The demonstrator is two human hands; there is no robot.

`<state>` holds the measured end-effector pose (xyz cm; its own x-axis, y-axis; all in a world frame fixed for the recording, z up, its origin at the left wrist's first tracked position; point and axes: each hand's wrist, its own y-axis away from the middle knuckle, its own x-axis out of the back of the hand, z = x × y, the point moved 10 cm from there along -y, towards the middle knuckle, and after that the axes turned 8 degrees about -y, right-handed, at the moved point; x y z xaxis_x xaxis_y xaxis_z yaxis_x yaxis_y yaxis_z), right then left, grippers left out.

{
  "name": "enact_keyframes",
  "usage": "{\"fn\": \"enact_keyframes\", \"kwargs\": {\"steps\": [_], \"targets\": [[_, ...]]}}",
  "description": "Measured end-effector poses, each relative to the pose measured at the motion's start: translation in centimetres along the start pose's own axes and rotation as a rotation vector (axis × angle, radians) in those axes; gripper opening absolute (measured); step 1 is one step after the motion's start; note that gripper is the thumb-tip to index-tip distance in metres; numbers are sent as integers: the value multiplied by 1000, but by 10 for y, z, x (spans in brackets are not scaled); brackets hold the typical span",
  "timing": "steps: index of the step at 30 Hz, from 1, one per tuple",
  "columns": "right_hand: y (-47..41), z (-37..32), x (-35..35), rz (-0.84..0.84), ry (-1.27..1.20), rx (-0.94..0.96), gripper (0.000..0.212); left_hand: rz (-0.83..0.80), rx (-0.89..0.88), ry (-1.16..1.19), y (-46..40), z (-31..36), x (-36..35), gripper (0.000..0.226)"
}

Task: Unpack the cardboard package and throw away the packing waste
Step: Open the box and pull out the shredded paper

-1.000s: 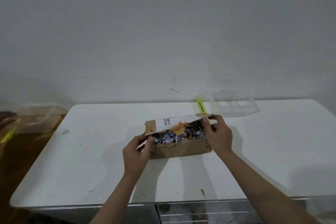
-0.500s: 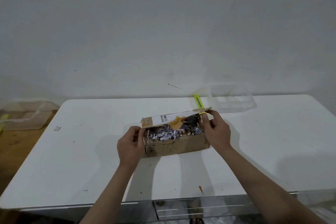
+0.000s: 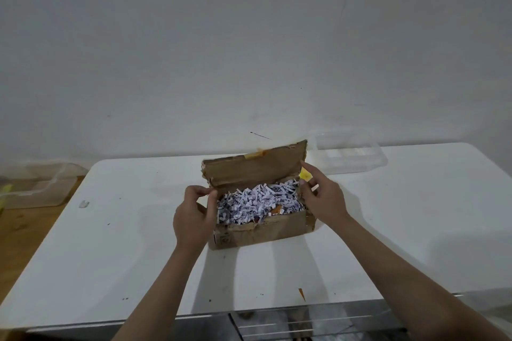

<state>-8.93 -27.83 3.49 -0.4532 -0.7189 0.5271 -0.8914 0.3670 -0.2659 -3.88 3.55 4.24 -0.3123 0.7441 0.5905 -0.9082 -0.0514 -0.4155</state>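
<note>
A brown cardboard box (image 3: 263,234) stands in the middle of the white table (image 3: 110,243). Its lid flap (image 3: 253,170) is raised upright at the back. White and blue shredded paper (image 3: 259,202) fills the inside, with small orange bits showing in it. My left hand (image 3: 194,216) grips the box's left end, fingertips pinching the lid's lower left corner. My right hand (image 3: 322,196) is at the right end, fingers spread and touching the lid's right edge. A yellow object (image 3: 304,174) peeks out behind my right fingers.
A clear plastic container (image 3: 350,156) sits at the table's back right, behind the box. Another clear container (image 3: 38,188) lies on the wooden floor to the left. A small orange scrap (image 3: 302,293) lies near the table's front edge.
The lid has swung from lying low over the box to standing upright, exposing the shredded paper. Both hands stayed at the box's ends.
</note>
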Motion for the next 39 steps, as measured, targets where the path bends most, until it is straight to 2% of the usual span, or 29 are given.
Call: {"fn": "enact_keyframes", "kwargs": {"steps": [1, 6, 10, 12, 14, 16, 18, 20, 23, 26, 32, 39], "targets": [[-3, 0, -3, -25, 5, 6, 46, -25, -46, -11, 2, 2, -2, 16], [-13, 3, -17, -141, -22, 25, 59, -235, -267, -59, 10, 10, -24, 59], [-20, 9, -27, -229, -3, 6, 63, -379, -299, -234, 13, 6, -41, 89], [-21, 13, -32, -271, 77, -17, 64, -392, -325, -354, 11, 8, -43, 94], [-23, 10, -29, -229, 237, 27, 58, -420, -350, -451, 10, 10, -46, 95], [-25, -7, -23, -135, 345, 191, 48, -468, -365, -510, 10, 9, -49, 96], [-24, -27, -22, -93, 326, 366, 35, -503, -359, -538, 8, 5, -51, 99], [-27, -37, -30, -174, 264, 440, 26, -536, -350, -552, 4, 2, -52, 104], [-35, -35, -42, -288, 214, 385, 21, -579, -361, -572, -2, 6, -54, 109], [-44, -29, -48, -321, 164, 290, 24, -574, -316, -503, -17, 12, -51, 99], [-53, -20, -51, -306, 28, 157, 15, -546, -131, -165, -49, 22, -68, 26], [-44, 2, -53, -189, -172, -24, 14, -422, -42, -31, -44, 7, -76, 17]]}}
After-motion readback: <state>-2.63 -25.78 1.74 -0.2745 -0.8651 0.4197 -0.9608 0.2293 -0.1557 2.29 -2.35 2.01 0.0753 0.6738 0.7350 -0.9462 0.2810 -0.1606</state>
